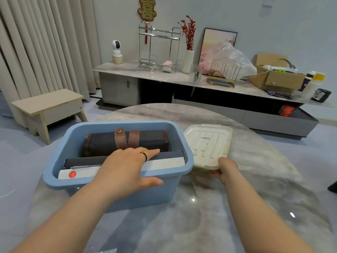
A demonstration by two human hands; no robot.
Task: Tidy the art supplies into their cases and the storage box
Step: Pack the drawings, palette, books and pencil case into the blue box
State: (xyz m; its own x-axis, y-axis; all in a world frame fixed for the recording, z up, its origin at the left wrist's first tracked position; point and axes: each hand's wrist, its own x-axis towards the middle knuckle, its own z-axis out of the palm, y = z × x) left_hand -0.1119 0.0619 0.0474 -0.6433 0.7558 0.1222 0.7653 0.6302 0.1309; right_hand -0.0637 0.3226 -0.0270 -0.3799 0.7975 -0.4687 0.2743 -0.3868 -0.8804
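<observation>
On the round table point(255, 179) sits the blue box point(145, 196), already well filled. A dark roll point(102, 143) with two brown straps lies along its far side. A slim dark case point(82, 161) and a white carton point(164, 162) with a red sticker stand on edge along its near side.

Just right of the box, apart from its wall, the white palette point(207, 143) lies flat on the table. It looks like the one supply not yet inside.

The left hand point(124, 167) straddles the near rim. Its fingers point(151, 151) lie straight across the dark case, the thumb is on the outer wall, and it holds nothing. The right hand point(228, 170) pinches the palette's near edge, with the fingers tucked beneath. How firm that hold is cannot be told.

The step in hand is probably moving the palette into the box. To do it well:

- The one-edge pinch leaves the far end free to droop, so a deeper hold would help before lifting.
- The palette should stay level and clear the right rim fully.
- Floor space looks used up, so the palette would likely rest flat on top of the roll and the cases.
- The left hand can steady the box, but its fingers need to slide clear first, or the palette lands on them.
- Whether the palette's latch is fastened cannot be seen, so tipping it is a risk.
</observation>
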